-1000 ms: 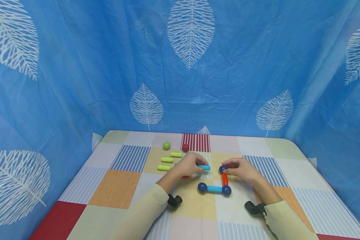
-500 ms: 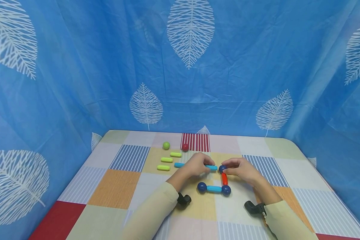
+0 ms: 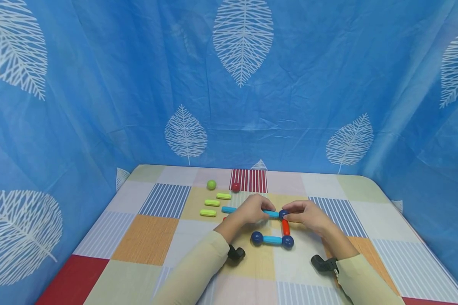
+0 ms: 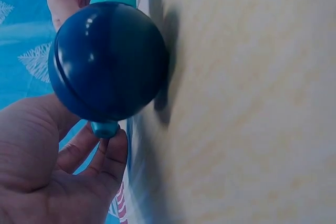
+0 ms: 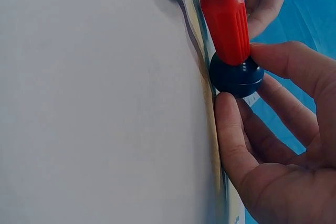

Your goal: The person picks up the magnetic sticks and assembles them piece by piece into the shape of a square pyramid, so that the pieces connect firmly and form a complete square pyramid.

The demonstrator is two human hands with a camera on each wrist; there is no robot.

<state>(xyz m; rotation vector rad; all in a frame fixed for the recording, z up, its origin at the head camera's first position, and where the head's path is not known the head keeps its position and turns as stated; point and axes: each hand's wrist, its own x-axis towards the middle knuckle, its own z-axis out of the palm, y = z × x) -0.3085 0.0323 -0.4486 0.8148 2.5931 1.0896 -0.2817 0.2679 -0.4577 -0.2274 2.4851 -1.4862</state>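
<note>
My left hand (image 3: 252,209) pinches a light blue rod (image 3: 272,214) whose right end meets a dark blue ball (image 3: 283,214). That ball is gripped between the thumb and fingers of my right hand (image 3: 309,217). From it a red rod (image 3: 286,228) runs toward me to a second dark blue ball (image 3: 288,242). Another light blue rod (image 3: 272,240) links this one to a third dark blue ball (image 3: 257,238) on the left. In the left wrist view a large dark blue ball (image 4: 107,61) hides most of the rod in my left fingers.
Several lime rods (image 3: 212,203) lie left of my left hand. Behind them sit a green ball (image 3: 211,184) and a red ball (image 3: 235,187). A spare light blue rod (image 3: 228,209) and a partly hidden red piece (image 3: 224,219) lie by my left wrist. Blue curtains surround the patchwork-covered table (image 3: 149,241).
My left hand has moved right with the light blue rod, bringing its end against the dark blue ball. My right hand has kept its hold there without moving.
</note>
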